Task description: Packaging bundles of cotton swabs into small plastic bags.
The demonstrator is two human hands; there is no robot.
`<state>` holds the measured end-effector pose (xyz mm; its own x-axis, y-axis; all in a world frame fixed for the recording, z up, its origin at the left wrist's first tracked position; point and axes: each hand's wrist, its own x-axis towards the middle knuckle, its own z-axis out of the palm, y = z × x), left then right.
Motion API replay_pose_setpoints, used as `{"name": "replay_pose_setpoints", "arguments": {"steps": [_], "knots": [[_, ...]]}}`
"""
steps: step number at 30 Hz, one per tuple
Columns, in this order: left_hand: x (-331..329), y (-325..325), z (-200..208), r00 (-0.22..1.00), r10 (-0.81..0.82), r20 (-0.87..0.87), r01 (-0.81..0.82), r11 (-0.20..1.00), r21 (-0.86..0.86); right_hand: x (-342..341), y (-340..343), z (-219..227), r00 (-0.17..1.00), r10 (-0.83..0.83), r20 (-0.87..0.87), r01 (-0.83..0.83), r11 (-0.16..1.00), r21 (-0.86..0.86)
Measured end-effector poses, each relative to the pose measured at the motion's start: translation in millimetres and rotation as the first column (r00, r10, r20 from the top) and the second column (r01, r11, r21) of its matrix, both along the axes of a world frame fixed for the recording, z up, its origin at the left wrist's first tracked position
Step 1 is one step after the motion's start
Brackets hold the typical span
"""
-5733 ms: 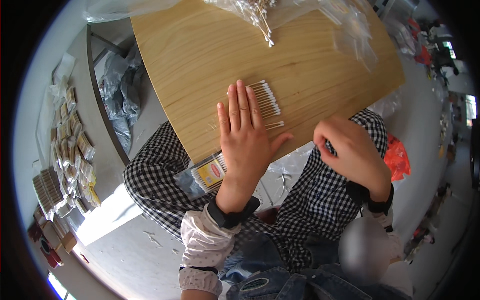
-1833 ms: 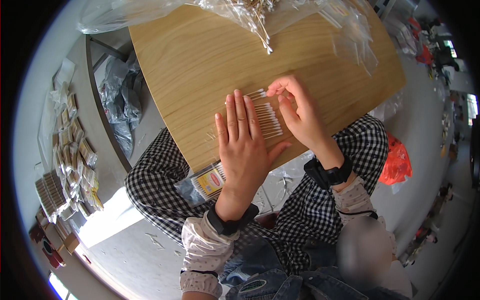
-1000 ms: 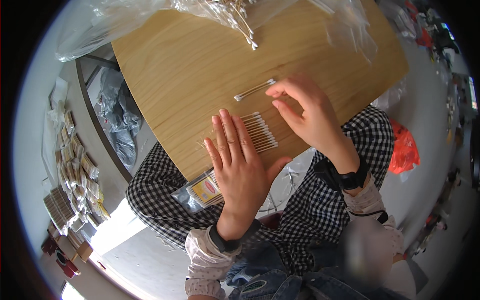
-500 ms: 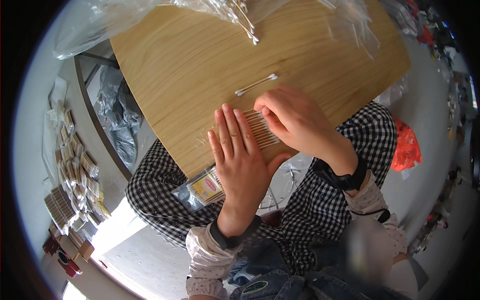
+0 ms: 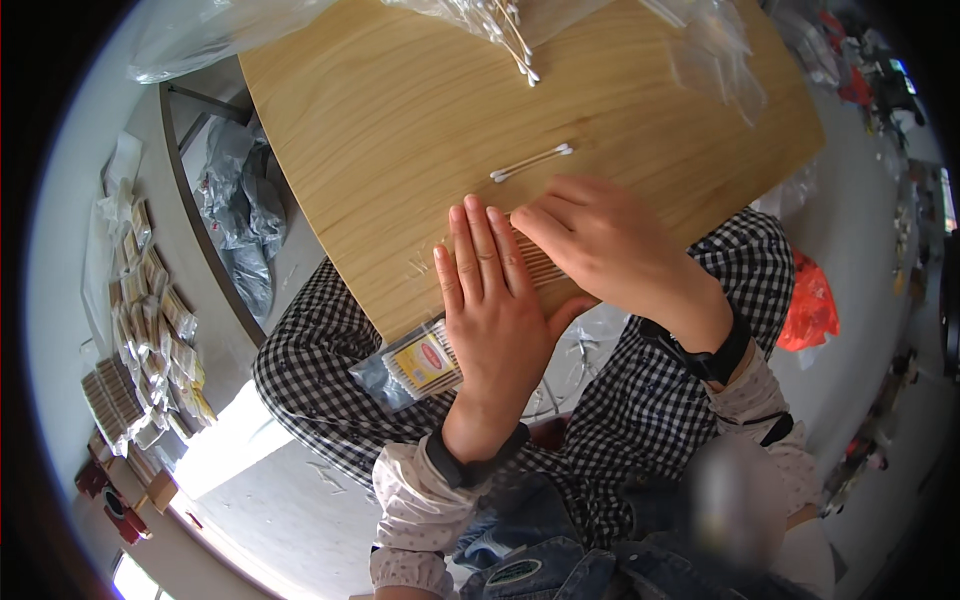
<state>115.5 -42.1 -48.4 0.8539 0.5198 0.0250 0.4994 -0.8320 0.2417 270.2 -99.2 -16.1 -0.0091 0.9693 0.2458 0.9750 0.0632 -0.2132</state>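
My left hand [image 5: 498, 325] lies flat, fingers stretched out, over a clear packet [image 5: 421, 361] with a yellow label at the table's near edge. Between my two hands a row of cotton swabs [image 5: 543, 266] shows, partly covered by both. Over the far end of that row my right hand [image 5: 612, 245] is bent with its fingers curled in. Its fingertips are mostly hidden, and I cannot make out what they pinch. A few loose cotton swabs [image 5: 532, 163] lie together on the table just beyond the hands.
The wooden table [image 5: 390, 130] carries a heap of cotton swabs [image 5: 517, 45] in clear plastic at its far side. Clear bags [image 5: 722, 65] lie at the far right. Filled packets [image 5: 155, 320] are piled at left. A red bag [image 5: 812, 305] sits right of my knee.
My right hand has turned, its knuckles now covering more of the swab row. The left hand stays flat on the packet. The whole view has shifted slightly.
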Motion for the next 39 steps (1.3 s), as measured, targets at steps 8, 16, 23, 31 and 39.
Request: {"name": "replay_pose_setpoints", "arguments": {"steps": [8, 16, 23, 31, 39], "knots": [[-2.5, 4.9, 1.0, 0.995, -0.006, 0.096, 0.012, 0.998, -0.066, 11.2, -22.2, 36.8, 0.975, -0.179, 0.134, 0.203, 0.96, -0.194], [-18.3, 10.2, 22.7, 0.973, 0.046, 0.228, 0.024, 0.955, -0.295, -5.1, -121.3, 52.4, 0.945, -0.321, -0.062, 0.24, 0.808, -0.538], [-23.4, 13.9, 20.2, 0.525, 0.618, 0.586, 0.243, 0.55, -0.799, -28.7, -64.5, 14.0, 0.588, -0.419, -0.692, 0.581, 0.814, 0.001], [-1.1, 11.5, 2.3, 0.392, 0.762, 0.515, 0.372, 0.38, -0.847, -41.5, 8.2, -35.3, 0.8, -0.403, -0.444, 0.522, 0.832, 0.185], [-0.1, -1.5, 2.1, 0.422, 0.756, 0.501, 0.401, 0.339, -0.851, -44.1, 12.7, -44.7, 0.834, -0.399, -0.382, 0.477, 0.869, 0.134]]}}
